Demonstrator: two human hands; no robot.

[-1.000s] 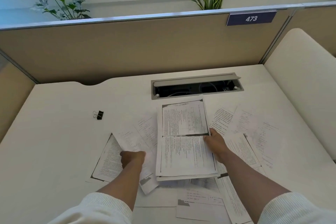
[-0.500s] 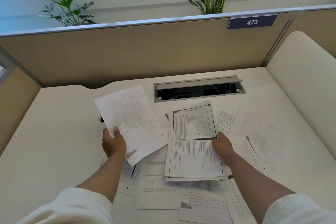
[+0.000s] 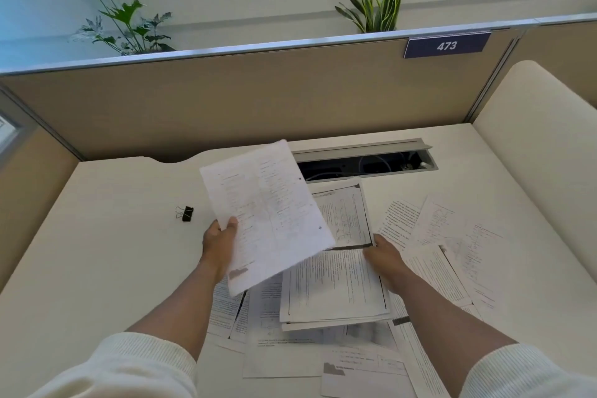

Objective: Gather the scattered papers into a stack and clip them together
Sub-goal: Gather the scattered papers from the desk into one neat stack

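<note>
My left hand (image 3: 219, 244) pinches a printed sheet (image 3: 268, 213) by its lower left edge and holds it raised and tilted over the left part of the stack (image 3: 336, 287). The stack of printed pages lies in the middle of the desk, its upper left corner hidden behind the raised sheet. On the stack's right edge rests my right hand (image 3: 384, 260), fingers gripping that edge. Loose papers (image 3: 445, 242) lie spread to the right, with more (image 3: 290, 355) in front of and under the stack. A black binder clip (image 3: 185, 213) sits alone on the desk to the left.
An open cable tray (image 3: 365, 163) is set into the white desk (image 3: 106, 255) behind the papers. Beige partition walls (image 3: 226, 100) close the back and left; a padded cream panel (image 3: 546, 145) rises on the right. Plants stand beyond the partition.
My left hand took a sheet from the loose papers on the left, lifted it and carried it rightward over the stack. My right hand stayed on the stack's right edge.
</note>
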